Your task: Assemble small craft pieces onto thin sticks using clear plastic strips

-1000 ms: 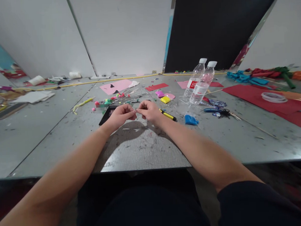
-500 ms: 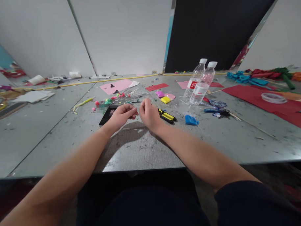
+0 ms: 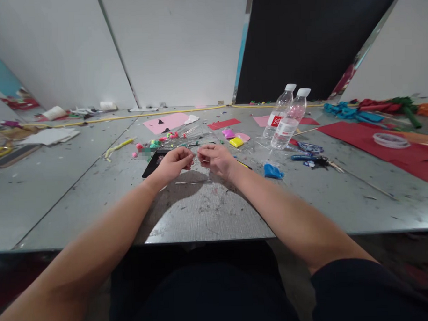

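Note:
My left hand (image 3: 172, 163) and my right hand (image 3: 218, 159) are held close together just above the grey table (image 3: 209, 212), fingertips facing each other. Each hand's fingers are pinched on a small thin piece (image 3: 196, 157) between them, too small to identify. A black phone (image 3: 151, 164) lies right behind my left hand. A yellow-and-black cutter (image 3: 244, 165) is mostly hidden behind my right wrist. A thin stick (image 3: 192, 182) lies on the table under my hands.
Behind the hands lie a clear bag of sticks (image 3: 187, 135), coloured clay bits (image 3: 153, 145) and yellow (image 3: 235, 142) and pink (image 3: 227, 133) clay packs. A blue pack (image 3: 272, 171), two water bottles (image 3: 286, 120), keys (image 3: 314, 160), red paper (image 3: 367, 138) and a tape roll (image 3: 390, 139) are to the right.
My right hand turned upright and drew slightly away half a second ago, then came back with its fingertips toward my left hand. My left hand stayed almost still.

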`<state>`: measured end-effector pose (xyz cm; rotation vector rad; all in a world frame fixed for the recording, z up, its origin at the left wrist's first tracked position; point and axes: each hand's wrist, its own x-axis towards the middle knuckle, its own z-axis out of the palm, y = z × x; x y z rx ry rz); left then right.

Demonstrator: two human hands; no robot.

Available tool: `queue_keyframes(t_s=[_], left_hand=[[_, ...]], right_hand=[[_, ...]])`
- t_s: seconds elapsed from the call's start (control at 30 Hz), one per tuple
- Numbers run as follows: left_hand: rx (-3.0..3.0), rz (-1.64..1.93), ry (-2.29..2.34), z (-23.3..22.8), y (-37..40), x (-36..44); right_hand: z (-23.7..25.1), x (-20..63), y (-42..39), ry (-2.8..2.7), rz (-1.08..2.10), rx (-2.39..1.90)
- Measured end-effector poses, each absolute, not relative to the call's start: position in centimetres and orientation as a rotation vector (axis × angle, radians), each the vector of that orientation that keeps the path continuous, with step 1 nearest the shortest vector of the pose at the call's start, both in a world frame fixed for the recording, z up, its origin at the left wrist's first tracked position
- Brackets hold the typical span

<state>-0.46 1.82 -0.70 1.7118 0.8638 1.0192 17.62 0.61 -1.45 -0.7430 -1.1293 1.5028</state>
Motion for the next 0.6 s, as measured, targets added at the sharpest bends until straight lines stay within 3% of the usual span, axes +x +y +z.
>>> queue_keyframes(t_s=[0.17,0.6], left_hand=[[1.687,1.068,0.873,-0.5,1.9,-0.7],[1.462,0.987,0.815,-0.1,1.5,-0.6]], right_hand=[[-1.4,17.5,0.2,-1.030,1.700,-0.730],[-1.9,17.6,0.4,-1.164,1.709,-0.782]])
